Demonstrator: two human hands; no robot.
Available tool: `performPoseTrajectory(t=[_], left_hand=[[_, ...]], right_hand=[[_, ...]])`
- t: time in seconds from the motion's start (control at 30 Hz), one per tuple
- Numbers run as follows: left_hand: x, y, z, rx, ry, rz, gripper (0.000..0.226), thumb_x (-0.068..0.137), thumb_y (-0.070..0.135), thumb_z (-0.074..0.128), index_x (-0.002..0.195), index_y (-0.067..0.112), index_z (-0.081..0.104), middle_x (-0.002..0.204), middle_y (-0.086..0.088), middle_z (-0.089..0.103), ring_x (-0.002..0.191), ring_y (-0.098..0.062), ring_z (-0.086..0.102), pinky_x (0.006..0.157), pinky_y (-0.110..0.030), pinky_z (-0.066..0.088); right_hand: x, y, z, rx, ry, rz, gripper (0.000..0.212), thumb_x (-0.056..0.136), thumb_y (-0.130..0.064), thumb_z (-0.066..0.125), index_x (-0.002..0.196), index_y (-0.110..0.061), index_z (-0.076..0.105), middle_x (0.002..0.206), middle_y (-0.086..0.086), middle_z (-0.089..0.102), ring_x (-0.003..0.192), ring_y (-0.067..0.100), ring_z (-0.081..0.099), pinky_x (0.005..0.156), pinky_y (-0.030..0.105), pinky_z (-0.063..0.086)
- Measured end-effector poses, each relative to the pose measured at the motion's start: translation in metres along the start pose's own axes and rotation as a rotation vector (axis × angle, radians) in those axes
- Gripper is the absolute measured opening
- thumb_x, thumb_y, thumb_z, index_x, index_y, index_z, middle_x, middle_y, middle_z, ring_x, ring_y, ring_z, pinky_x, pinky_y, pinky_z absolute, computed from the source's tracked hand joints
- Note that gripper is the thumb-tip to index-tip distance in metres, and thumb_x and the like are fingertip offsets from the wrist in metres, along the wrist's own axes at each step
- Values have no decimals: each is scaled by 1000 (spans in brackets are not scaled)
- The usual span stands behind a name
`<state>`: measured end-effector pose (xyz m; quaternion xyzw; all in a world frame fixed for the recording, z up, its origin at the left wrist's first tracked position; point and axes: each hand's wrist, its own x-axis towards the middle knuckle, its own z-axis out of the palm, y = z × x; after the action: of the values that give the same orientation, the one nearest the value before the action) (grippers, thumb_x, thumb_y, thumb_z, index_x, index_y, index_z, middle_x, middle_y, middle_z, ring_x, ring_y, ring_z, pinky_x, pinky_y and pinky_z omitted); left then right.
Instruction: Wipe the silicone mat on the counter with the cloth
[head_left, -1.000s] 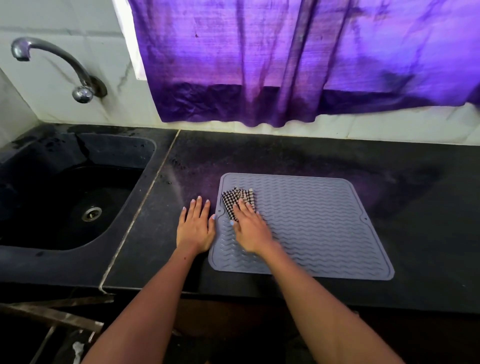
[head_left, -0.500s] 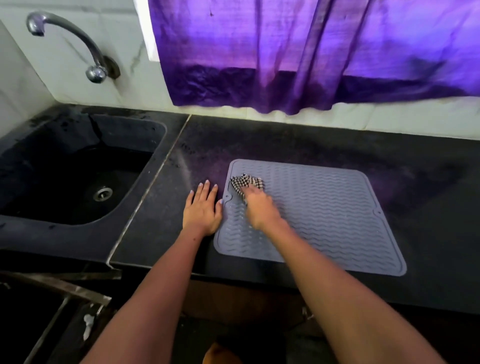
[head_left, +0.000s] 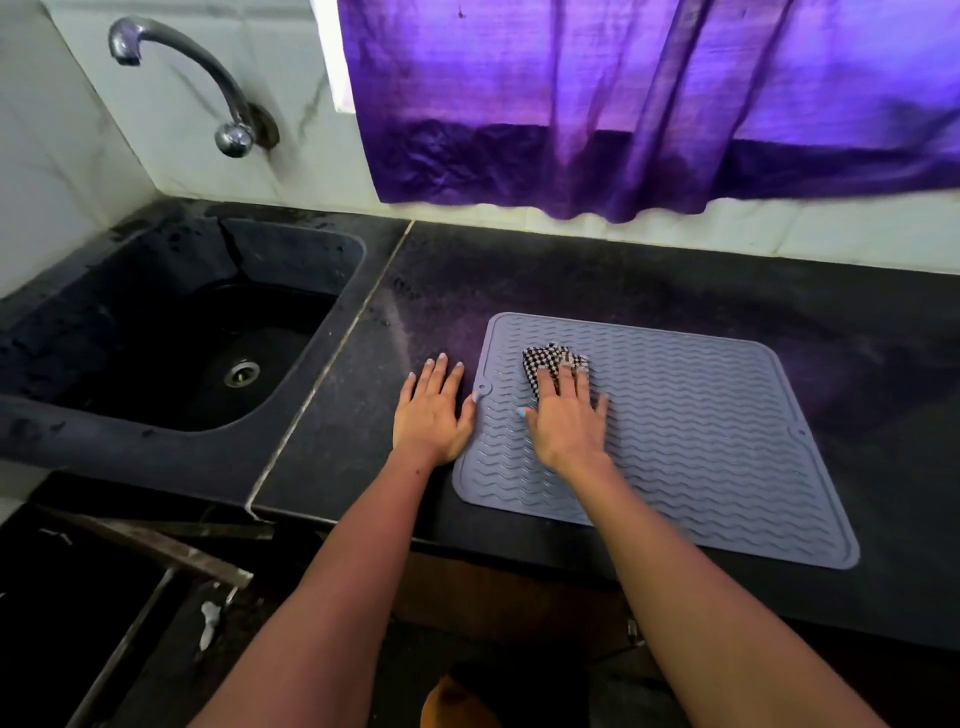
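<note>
A grey ribbed silicone mat lies flat on the black counter. On its left part sits a small black-and-white checked cloth. My right hand presses flat on the cloth with straight fingers, covering its near half. My left hand lies palm down on the counter just left of the mat, its thumb touching the mat's left edge by the small tab.
A dark sink with a steel drain lies to the left, a curved tap on the wall above it. A purple curtain hangs behind the counter. The counter's front edge runs close under the mat.
My right hand has slid the cloth a little to the right on the mat. The left hand has stayed flat by the mat's left edge. The camera view has shifted.
</note>
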<state>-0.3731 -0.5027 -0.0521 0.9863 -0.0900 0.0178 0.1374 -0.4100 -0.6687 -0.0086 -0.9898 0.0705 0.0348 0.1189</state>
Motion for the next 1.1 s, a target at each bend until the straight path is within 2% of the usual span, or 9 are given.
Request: performPoseTrajectory(t=[0.2,0.37,0.47,0.53,0.57,0.7,0.83,0.97,1.1], left_hand=[[0,1,-1,-3,-3,-1,89,76,66,-4,149,20,18,159,-2,8,146,-15,1,118,-36,-3],[-1,1,-2,6,-12,3,76,85,60,10,150,20,18,159,-2,8,146,-15,1,118,-35,-3],[-1,2,-3,3,-19,7,77,84,60,9,150,20,18,159,-2,7,146,-15,0,119,-35,-2],[-1,2,-3,4,-10,11,78,83,61,8,149,20,18,159,-3,7,147,-15,1,119,-36,-2],[-1,2,-3,6,-9,10,78,84,60,8,149,19,18,159,-3,7,147,-16,1,119,-36,-2],[1,1,-2,13,-11,8,76,85,58,9,150,20,18,159,-3,7,147,-15,0,119,-36,-2],[1,1,-2,16,-29,4,75,85,57,8,150,20,16,159,-2,6,147,-15,-1,119,-36,-3],[1,0,-1,11,-25,7,75,85,56,9,150,20,17,159,-3,6,147,-16,0,119,-36,-2],[0,-1,-1,-5,-15,15,75,86,57,9,150,19,19,159,-3,8,147,-16,2,119,-37,-1]], right_hand=[[3,15,17,93,45,-35,55,100,-34,33,150,-26,13,160,0,1,147,20,-2,120,41,3],[2,20,2,110,58,-81,60,94,-11,46,149,-22,23,159,1,13,145,22,18,116,36,20],[8,25,-18,632,91,103,49,95,-7,46,142,-22,41,148,0,39,128,24,47,102,26,38],[11,30,-32,1127,207,320,42,97,-9,44,138,-20,47,141,2,49,121,22,53,99,25,41],[11,33,-36,1209,298,384,41,98,-10,43,138,-19,47,142,3,48,124,21,51,103,27,40],[1,42,-39,706,496,200,48,97,-9,42,143,-21,36,154,-1,29,141,18,28,114,31,20],[-4,49,0,116,81,23,52,101,-32,32,150,-24,16,160,2,2,147,26,-2,119,42,2],[-2,48,11,70,66,52,54,101,-34,29,151,-24,10,160,2,-2,147,26,-5,120,41,3],[1,51,5,124,127,48,54,98,-14,41,148,-24,23,158,1,16,146,25,15,118,38,16]])
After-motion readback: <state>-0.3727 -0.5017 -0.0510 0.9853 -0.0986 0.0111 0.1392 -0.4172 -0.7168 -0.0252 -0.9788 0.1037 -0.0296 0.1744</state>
